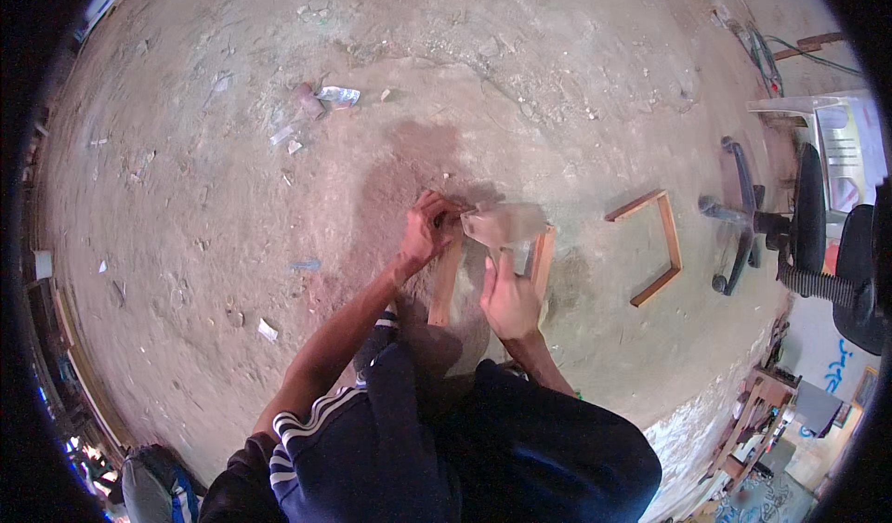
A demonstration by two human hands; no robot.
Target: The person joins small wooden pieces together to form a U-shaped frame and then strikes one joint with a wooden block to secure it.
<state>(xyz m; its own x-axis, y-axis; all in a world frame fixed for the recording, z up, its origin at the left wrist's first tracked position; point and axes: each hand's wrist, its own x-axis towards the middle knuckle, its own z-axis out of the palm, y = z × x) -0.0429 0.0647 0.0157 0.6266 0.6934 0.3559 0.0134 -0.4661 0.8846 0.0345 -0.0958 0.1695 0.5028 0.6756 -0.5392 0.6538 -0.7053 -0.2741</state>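
Note:
My right hand grips what looks like a mallet, its blocky pale-brown head smeared by motion. That head hangs over the far end of a wooden frame on the ground in front of my legs. Two side strips of the frame show, running toward me; the blurred head covers most of its far side. At the far left corner is my left hand, its fingers pinched together close to the mallet head. Whatever those fingertips hold is too small to make out.
On the ground to the right lies a second, three-sided wooden frame. Beyond it stands a black swivel chair base. A crumpled clear plastic piece and scattered debris lie farther off. A blue scrap is left of my left forearm.

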